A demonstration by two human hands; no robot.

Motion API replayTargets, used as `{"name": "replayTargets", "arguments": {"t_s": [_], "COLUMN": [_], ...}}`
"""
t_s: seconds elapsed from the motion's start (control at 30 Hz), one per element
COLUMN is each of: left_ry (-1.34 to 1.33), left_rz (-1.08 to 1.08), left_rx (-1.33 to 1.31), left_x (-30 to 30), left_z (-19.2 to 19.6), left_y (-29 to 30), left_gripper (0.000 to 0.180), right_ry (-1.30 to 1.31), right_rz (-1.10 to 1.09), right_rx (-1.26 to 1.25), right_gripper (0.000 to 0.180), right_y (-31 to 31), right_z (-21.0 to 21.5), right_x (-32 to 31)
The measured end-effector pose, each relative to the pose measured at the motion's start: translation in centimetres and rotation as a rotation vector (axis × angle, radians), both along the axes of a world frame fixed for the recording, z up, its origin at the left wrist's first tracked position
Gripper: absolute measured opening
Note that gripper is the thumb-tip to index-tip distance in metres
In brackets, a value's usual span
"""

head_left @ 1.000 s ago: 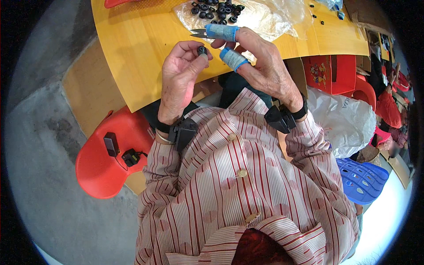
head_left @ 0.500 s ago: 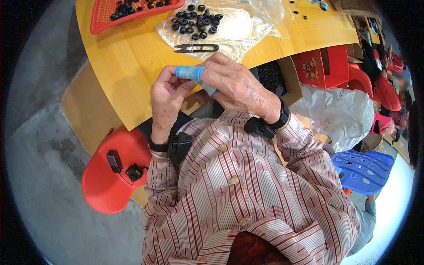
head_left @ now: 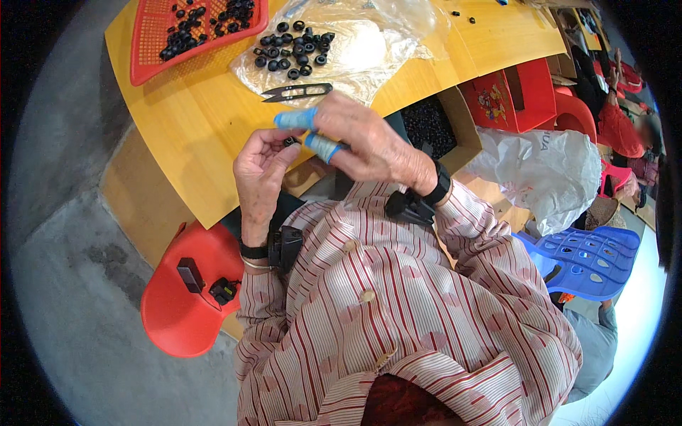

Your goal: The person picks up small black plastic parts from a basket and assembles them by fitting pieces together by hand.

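My left hand [head_left: 260, 174] is closed, pinching a small black ring-shaped part [head_left: 290, 142] between thumb and fingertips. Just to its right is my right hand [head_left: 369, 142], whose two blue-wrapped fingers [head_left: 323, 147] are stretched out and apart near that part. I see nothing held in the right hand. Beyond the hands, black thread snips [head_left: 298, 92] lie at the edge of a clear plastic sheet [head_left: 362, 78]. A loose group of black rings [head_left: 302, 48] rests on this sheet.
A red plastic basket [head_left: 135, 60] with black parts stands at the far left of the yellow table [head_left: 170, 142]. Right of my hands is a cardboard box [head_left: 465, 135] of black pieces, near a red box [head_left: 533, 96] and white bag [head_left: 547, 170]. A red stool [head_left: 170, 319] is at left.
My right hand's blue-wrapped fingers have spread apart, exposing the black ring in my left hand. The whole view has shifted slightly, bringing more of the red basket into sight.
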State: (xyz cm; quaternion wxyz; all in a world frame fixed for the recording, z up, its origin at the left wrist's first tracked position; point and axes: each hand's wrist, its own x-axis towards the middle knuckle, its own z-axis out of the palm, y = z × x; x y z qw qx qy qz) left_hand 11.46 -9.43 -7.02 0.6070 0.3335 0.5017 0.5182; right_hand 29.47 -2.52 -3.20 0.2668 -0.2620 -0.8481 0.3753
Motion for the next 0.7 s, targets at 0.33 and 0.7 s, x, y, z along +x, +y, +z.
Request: {"name": "replayTargets", "arguments": {"t_s": [0.33,0.7], "left_ry": [0.223,0.195], "left_rz": [0.091,0.126], "left_rx": [0.012,0.013], "left_x": [-0.3,-0.3], "left_z": [-2.8,-3.7], "left_y": [0.0,0.0], "left_gripper": [0.017,0.018], "right_ry": [0.042,-0.386], "right_rz": [-0.509,-0.369], "right_rx": [-0.225,0.319], "right_gripper": [0.035,0.035], "right_y": [6.5,10.7], "right_z": [-5.1,-6.6], "right_x": [3.4,2.2]}}
